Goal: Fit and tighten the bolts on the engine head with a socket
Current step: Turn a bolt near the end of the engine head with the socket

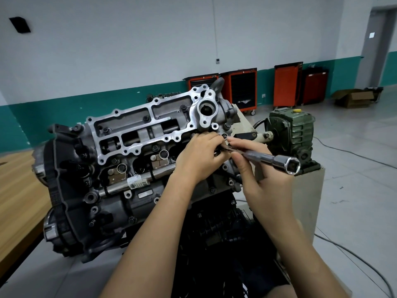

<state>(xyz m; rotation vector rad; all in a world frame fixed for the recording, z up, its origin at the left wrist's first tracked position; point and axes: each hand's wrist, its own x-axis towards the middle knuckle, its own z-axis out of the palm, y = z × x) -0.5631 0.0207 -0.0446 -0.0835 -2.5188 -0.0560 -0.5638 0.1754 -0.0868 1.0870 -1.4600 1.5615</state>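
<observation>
The engine head (137,134) lies tilted on a stand, its bright aluminium cam frame on top with several dark bolts in it. My right hand (262,175) grips a long chrome socket wrench (277,161); its open hex end points toward me and its far end lies at the head's right side. My left hand (199,155) is curled at that far end, fingertips pinching around the tool tip beside a bolt hole (224,136). Whatever sits at the tip is hidden by my fingers.
A green gearbox (290,130) of the stand sits just right of my hands on a pale pedestal (309,203). A wooden bench (19,190) runs along the left. Red tool cabinets (242,89) and a cardboard box (354,97) stand by the far wall. Cables (354,257) cross the floor.
</observation>
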